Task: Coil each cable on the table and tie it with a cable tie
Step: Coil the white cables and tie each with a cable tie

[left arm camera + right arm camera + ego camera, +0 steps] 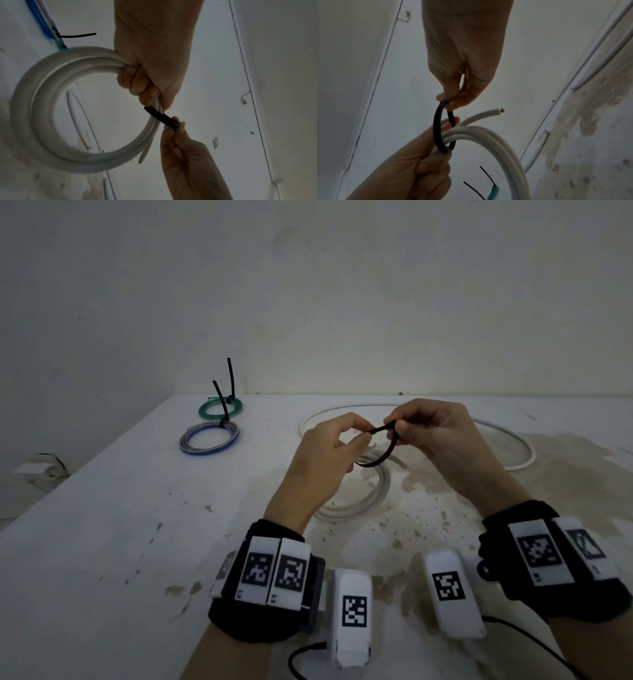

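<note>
White coil, several turns, held up off the table in the left hand; lower arc hanging toward the table, one cut end sticking free past the bundle. Left grip: fingers curled tight round the gathered turns, thumb side up. Black tie looped under and round the bundle just beyond the left fingers, both ends rising to the right hand. Right grip: thumb and fingertips pinched on the tie where its two ends meet, just beside the left hand and slightly farther from the body. Key relation: loop slack, standing across the run of the turns, meeting point above the bundle and to the right of the left grip; whether the tail has entered the head cannot be told, hidden by the fingers. Likely next: tail fed or drawn through, pulled up and away from the bundle by the right hand, nearer to the ends, while the left keeps the turns stacked. Risk: turns springing apart if the left grip eases before the loop is snug. Elsewhere on the table: green coil and blue-grey coil, both tied, far left; large white loop lying flat beyond the hands, not yet coiled.
</note>
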